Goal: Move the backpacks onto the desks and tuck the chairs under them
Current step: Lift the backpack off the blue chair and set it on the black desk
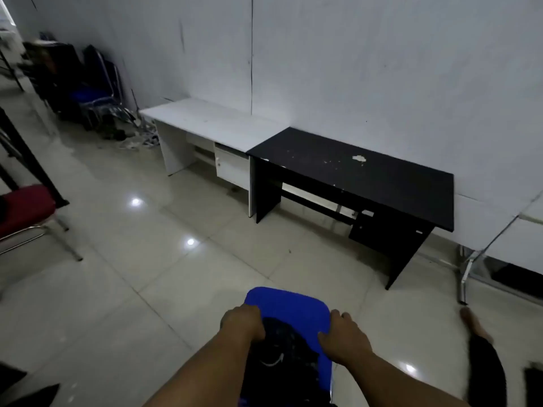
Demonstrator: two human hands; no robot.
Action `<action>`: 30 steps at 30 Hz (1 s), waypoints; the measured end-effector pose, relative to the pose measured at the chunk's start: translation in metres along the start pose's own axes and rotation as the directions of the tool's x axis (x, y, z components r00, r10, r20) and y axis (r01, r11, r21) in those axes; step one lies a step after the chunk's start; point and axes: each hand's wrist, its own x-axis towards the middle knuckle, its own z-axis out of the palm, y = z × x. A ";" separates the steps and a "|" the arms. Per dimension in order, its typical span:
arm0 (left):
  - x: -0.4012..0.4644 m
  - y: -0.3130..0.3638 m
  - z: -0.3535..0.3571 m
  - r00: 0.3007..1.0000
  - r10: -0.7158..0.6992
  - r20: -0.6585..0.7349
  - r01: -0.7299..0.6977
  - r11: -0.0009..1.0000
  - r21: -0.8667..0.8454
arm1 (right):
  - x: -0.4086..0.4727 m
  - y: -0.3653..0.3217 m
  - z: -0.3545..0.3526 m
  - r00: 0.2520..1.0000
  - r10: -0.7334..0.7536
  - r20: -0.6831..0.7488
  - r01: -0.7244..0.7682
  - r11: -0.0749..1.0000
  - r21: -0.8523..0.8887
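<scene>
A blue chair (289, 304) is right below me at the bottom centre, with a black backpack (282, 356) lying on its seat. My left hand (242, 321) grips the chair's left edge beside the backpack. My right hand (345, 336) grips the chair's right edge. A black desk (352, 168) stands against the wall ahead to the right, its top bare apart from chipped white patches. A white desk (211, 121) adjoins it on the left. A red chair (23, 210) stands at the left edge, away from both desks.
Stacked dark and blue chairs (88, 92) and a tangle of cables (138, 136) crowd the far left corner. A white table with metal legs (499, 248) is at the right edge. A person's bare foot (473, 321) rests on the tiled floor at lower right.
</scene>
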 end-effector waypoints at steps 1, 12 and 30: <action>0.005 -0.004 0.008 0.999 -0.021 0.035 0.021 1.000 -0.007 | 0.001 0.000 0.004 0.998 0.010 0.061 -0.009 1.000 -0.010; 0.022 -0.026 0.040 0.912 -0.144 0.384 0.083 0.982 0.171 | -0.005 -0.031 0.024 0.553 0.214 0.805 -0.204 0.972 -0.118; 0.027 -0.022 0.022 0.943 -0.222 0.247 0.237 0.971 -0.030 | 0.010 -0.039 0.037 0.539 0.056 0.840 -0.127 0.992 0.016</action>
